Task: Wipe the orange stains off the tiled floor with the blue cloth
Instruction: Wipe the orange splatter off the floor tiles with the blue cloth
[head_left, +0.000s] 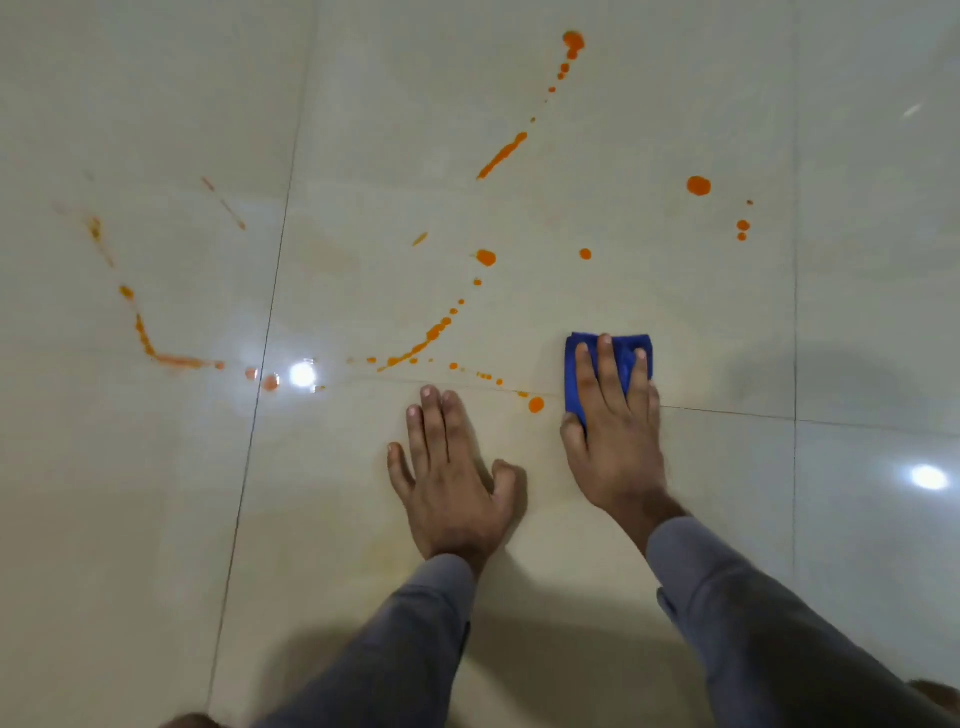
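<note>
On glossy tiled floor (519, 530), orange stains (503, 154) surround blue cloth (574, 364).

Bare tiled floor (727, 312) lies open all round; only flat orange stains (485, 257).

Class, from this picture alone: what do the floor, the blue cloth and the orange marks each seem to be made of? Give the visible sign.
Floor: probably glazed ceramic or polished stone tile; glossy, mirrors lamps, thin grout lines.
Blue cloth: soft folded fabric, perhaps microfibre; matte, bunched under the right hand.
Orange stains: a liquid or sauce; rounded drops and streaks, some faintly smeared. Kind unclear.
</note>
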